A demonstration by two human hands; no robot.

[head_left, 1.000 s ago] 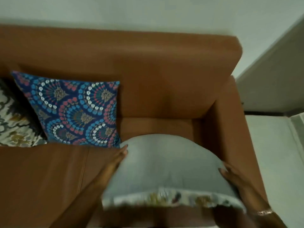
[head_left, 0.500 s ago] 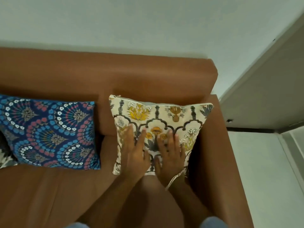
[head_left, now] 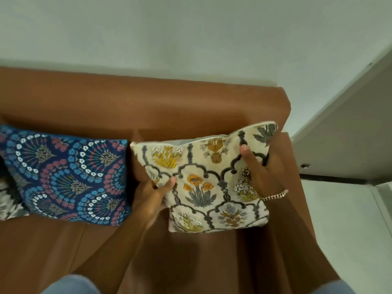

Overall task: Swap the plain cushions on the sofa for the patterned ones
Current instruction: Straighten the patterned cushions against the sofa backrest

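Two hands grip one cream floral cushion (head_left: 214,183) that stands on the seat of a brown sofa (head_left: 148,107), leaning back toward the backrest. The left hand (head_left: 151,195) is closed on the cushion's left edge, thumb across the printed front and fingers hidden behind the fabric. The right hand (head_left: 259,166) clasps the upper right part of the cushion, thumb pressed on the front near the top and the other fingers curled round the right edge; a thin chain bracelet (head_left: 274,195) circles that wrist. The cushion's top right corner rises above the right hand, and its top edge dips between the two hands. Just beyond the left hand, on its outer side, a blue cushion (head_left: 65,179) with fan-shaped rings of blue, red and white flowers leans against the backrest, its right edge close to the left-hand knuckles but whether it touches them cannot be told. Past that, at the frame's edge, a sliver of a grey-and-white patterned cushion (head_left: 9,205) shows. Outward of the right hand runs the sofa's armrest (head_left: 297,209), with pale floor (head_left: 343,230) beyond it. Blue sleeves (head_left: 70,285) show at the bottom.
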